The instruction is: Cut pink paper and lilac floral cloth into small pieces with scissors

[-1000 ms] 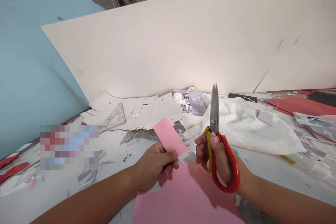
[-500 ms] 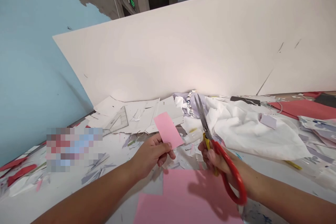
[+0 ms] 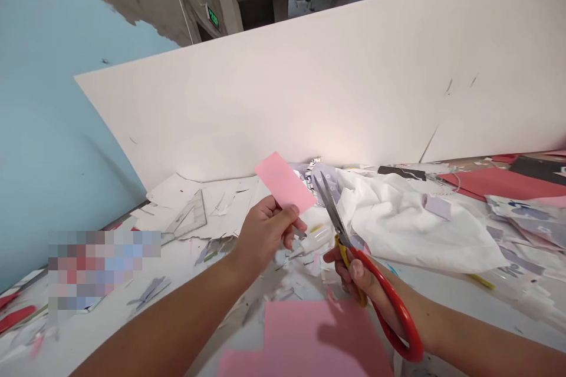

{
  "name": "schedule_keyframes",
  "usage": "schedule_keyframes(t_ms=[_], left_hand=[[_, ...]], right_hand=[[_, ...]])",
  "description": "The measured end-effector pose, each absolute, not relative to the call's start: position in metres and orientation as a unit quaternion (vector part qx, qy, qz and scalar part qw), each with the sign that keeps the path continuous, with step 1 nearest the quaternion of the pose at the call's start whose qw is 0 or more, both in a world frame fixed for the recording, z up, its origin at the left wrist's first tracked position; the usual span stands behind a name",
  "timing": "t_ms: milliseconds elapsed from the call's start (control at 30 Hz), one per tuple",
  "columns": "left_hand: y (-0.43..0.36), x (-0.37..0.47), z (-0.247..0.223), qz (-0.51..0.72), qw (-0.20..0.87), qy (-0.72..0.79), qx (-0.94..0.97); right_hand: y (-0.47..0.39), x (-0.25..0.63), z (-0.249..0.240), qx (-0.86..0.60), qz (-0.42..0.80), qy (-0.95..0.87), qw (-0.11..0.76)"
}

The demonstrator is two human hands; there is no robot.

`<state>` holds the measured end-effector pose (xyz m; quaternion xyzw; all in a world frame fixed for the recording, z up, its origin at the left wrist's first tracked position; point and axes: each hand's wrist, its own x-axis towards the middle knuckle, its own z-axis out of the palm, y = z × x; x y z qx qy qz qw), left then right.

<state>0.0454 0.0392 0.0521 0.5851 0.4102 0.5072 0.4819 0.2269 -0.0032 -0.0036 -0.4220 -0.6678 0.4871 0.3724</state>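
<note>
Between the thumb and fingers of my left hand [image 3: 274, 225] is a small pink paper rectangle [image 3: 285, 181], raised and tilted above the table. My right hand [image 3: 360, 280] grips scissors [image 3: 393, 300] with red and yellow handles. Their metal blades point up and away, slightly parted, just to the right of the pink piece and apart from it. Below both hands a larger pink sheet [image 3: 309, 336] lies on the table, with a corner notch at its left side and the right hand's shadow across it.
White crumpled cloth [image 3: 420, 230] lies behind my right hand. A clear set square [image 3: 190, 215] rests on white card at the back left. Red paper [image 3: 499, 182] is at the far right. Paper scraps [image 3: 150, 291] litter the table. A white board [image 3: 283, 94] stands behind.
My left hand has lifted the pink piece up and to the right, nearer the blades. The scissors' blades are slightly more parted. The whole view has shifted a little.
</note>
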Motion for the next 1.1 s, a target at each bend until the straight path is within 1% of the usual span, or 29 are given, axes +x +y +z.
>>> schedule_keyframes(t_ms=[133,333,433,633,833,1000,1100], left_hand=[[0.043,0.058,0.055,0.523,0.459,0.405,0.594],[0.043,0.057,0.052,0.508,0.455,0.418,0.6],[0.044,0.054,0.051,0.511,0.457,0.419,0.596],[0.044,0.054,0.051,0.504,0.466,0.416,0.596],[0.042,0.053,0.051,0.492,0.485,0.401,0.602],[0.042,0.053,0.052,0.494,0.48,0.405,0.602],[0.042,0.053,0.053,0.493,0.474,0.41,0.604]], right_hand=[[-0.007,0.225,-0.004,-0.456,0.495,-0.641,0.369],[-0.011,0.227,0.001,-0.44,0.526,-0.639,0.348],[-0.014,0.227,0.006,-0.444,0.534,-0.626,0.356],[-0.015,0.225,0.006,-0.47,0.486,-0.642,0.362],[-0.008,0.23,0.001,-0.415,0.514,-0.671,0.337],[-0.011,0.223,0.0,-0.444,0.506,-0.631,0.386],[-0.013,0.221,0.0,-0.447,0.508,-0.624,0.391]])
